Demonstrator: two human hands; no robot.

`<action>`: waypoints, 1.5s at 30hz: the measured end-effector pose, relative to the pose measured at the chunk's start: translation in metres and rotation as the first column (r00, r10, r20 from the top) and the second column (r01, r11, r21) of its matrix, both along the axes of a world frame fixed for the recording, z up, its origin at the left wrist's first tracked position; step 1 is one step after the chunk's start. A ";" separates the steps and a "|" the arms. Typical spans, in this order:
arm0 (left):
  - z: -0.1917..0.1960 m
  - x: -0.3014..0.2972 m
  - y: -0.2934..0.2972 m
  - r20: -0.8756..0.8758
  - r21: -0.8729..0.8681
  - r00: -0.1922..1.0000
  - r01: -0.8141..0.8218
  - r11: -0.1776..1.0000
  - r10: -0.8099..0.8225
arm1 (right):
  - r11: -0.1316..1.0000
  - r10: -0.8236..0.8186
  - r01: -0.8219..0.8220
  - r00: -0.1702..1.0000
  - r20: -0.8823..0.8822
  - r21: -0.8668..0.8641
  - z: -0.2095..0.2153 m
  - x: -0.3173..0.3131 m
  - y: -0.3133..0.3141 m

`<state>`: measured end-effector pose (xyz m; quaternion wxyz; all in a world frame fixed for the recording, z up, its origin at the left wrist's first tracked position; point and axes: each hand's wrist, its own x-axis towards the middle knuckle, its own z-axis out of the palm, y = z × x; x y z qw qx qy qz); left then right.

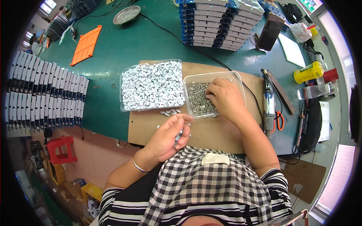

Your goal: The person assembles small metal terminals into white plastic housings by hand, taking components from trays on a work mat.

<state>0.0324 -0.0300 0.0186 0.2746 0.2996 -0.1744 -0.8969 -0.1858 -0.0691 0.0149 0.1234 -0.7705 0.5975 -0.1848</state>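
Holding a few small white pieces (178,138) in our left hand (168,137), we have the fingers of that hand curled inward around them, above the near edge of the brown board (213,132), with the thumb side toward the tubs. Our right hand (227,98) is over the right-hand clear tub (242,92), its fingers bent and bunched together with the tips down among the metal screws (197,98); the knuckles hide those tips, so we cannot tell whether a screw is pinched there. The screws cover the floor of that tub toward its left side, while just beside it, to the left, the other clear tub (121,96) is heaped with more white pieces of what looks like the same kind. A few loose pieces (170,112) lie on the board just in front of that heaped tub, near our left hand. We judge the step in hand to be taking up a screw to match with a piece in the left palm. The next move would then call for a firm pinch on one screw, a lift clear of the rim, and a short reach across to our left hand, where a piece would need to be turned between thumb and finger so its hole faces the screw. The powered screwdriver (269,107) lies to the right beyond the black cable (257,100), apart from both hands, so we take it that driving is no part of this step.
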 end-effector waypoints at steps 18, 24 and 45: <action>-0.001 0.002 0.002 -0.058 0.046 0.997 0.051 0.998 -0.049 | 0.882 -0.418 0.042 0.529 0.739 0.469 0.034 0.006 0.026; -0.009 0.000 -0.003 -0.162 0.087 0.987 0.035 0.996 -0.021 | 0.771 -0.475 -0.440 0.085 0.876 0.461 0.026 0.027 0.064; -0.005 -0.006 0.005 0.020 -0.061 0.999 0.041 0.997 -0.040 | 0.726 -0.509 -0.447 0.163 0.845 0.523 0.018 0.042 0.067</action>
